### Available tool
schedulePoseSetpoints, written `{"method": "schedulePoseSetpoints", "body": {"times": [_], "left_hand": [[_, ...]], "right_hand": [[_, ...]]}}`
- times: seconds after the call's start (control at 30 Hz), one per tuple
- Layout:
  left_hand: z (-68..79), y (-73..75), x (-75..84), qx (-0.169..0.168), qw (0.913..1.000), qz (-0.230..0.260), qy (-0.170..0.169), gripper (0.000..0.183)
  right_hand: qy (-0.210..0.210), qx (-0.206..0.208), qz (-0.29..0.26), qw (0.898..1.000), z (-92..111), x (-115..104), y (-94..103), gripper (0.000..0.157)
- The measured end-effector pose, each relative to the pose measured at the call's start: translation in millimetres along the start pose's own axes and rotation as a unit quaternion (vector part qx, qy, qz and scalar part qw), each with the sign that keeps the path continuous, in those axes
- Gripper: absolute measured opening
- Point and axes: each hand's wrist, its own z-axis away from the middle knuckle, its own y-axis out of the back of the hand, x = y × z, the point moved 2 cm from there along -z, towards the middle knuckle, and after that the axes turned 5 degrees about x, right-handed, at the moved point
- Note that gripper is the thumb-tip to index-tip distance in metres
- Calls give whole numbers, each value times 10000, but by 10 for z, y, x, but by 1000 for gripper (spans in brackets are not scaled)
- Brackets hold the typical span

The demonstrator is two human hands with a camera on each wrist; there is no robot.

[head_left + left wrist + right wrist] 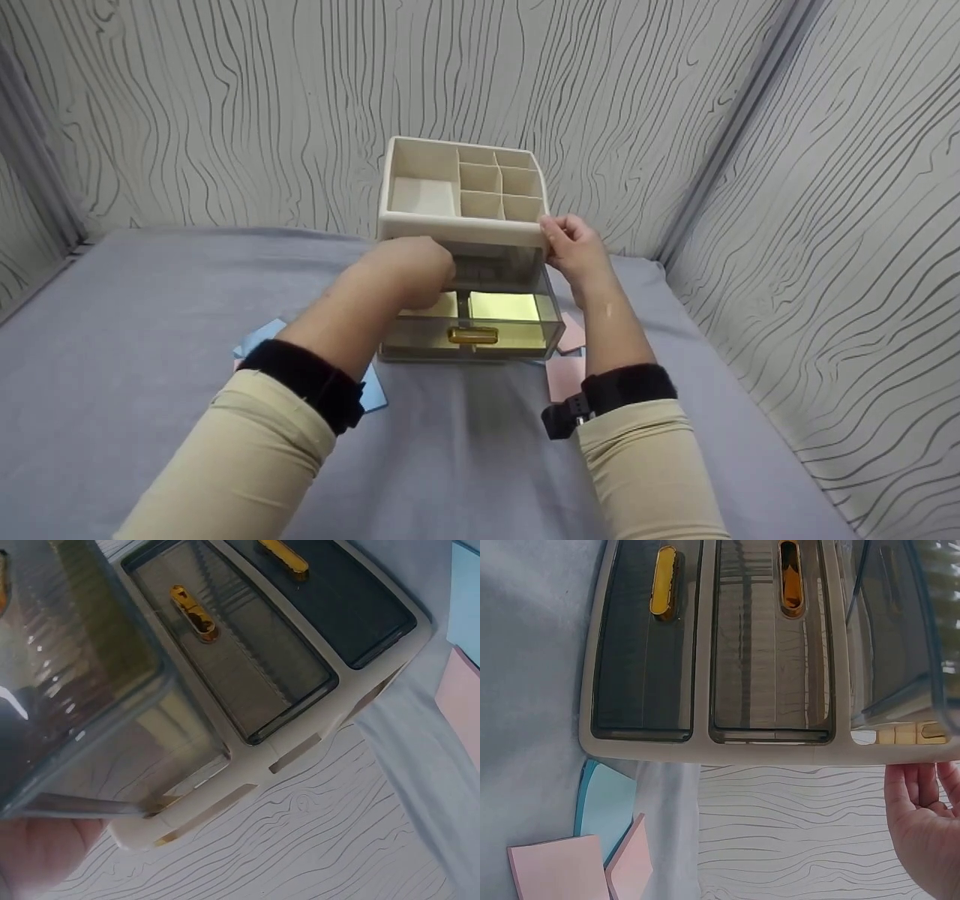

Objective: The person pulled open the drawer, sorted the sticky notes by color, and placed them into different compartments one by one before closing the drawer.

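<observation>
A cream desk organizer [457,223] with open top compartments stands at the back of the grey table. Its top smoky drawer [420,341], with a gold handle [472,335], is pulled out. Two yellow note pads lie inside it; the right pad [504,306] shows fully. My left hand [411,271] reaches down into the drawer over the left pad [442,306], and its fingers are hidden. My right hand [571,246] grips the organizer's top front right corner, fingers curled round the rim. The right wrist view shows that hand [922,829] beside the frame and two closed drawers [769,652].
Blue notes [259,337] lie on the cloth left of the organizer and pink notes [566,375] lie to its right. The right wrist view also shows a blue note [604,802] and pink notes [555,870]. Patterned walls [225,112] close in the back and both sides.
</observation>
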Motion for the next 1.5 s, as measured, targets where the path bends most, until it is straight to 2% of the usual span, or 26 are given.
{"method": "schedulePoseSetpoints", "body": {"times": [0.1,0.2,0.27,0.37,0.47,0.57,0.67,0.73,0.9,1.0,1.17,1.33,1.43,1.5], "left_hand": [[44,30,21,188,9988,361,-281,16],[103,66,59,673,9934,702,-612,19],[143,81,90,1220,9857,796,-850,19],[229,95,161,1890,9730,856,-1009,17],[318,67,242,2307,9636,789,-1099,17],[398,7,312,2618,9531,648,-1374,20],[468,-72,353,2972,9370,439,-1785,19],[508,-127,364,3263,9217,135,-2093,17],[572,-238,371,3876,8752,-1108,-2673,8],[574,-281,361,3927,8588,-1730,-2798,1],[557,-309,349,3823,8527,-2177,-2817,4],[536,-286,327,4068,8424,-2134,-2816,8],[510,-264,295,4191,8419,-2010,-2742,12],[490,-254,277,4198,8463,-1915,-2664,13]], "right_hand": [[-11,2,-19,10000,-1,-3,0,31],[-38,-2,-63,10000,0,-7,0,28],[-43,-9,-72,10000,0,-8,-1,28],[-53,-11,-84,10000,0,-8,-7,28],[-52,-17,-108,9999,0,-6,-11,29],[-22,-17,-76,10000,1,-7,-10,29],[14,-2,-67,10000,1,-6,-9,28],[44,2,-43,10000,3,-7,-8,28],[29,3,30,10000,7,-1,-9,30],[-1,10,41,10000,8,0,-7,30],[-26,7,84,10000,14,-5,-3,30],[33,-15,94,9999,24,-5,0,32],[88,-21,74,9999,27,0,1,32],[107,-23,69,9999,26,2,-2,32]]}}
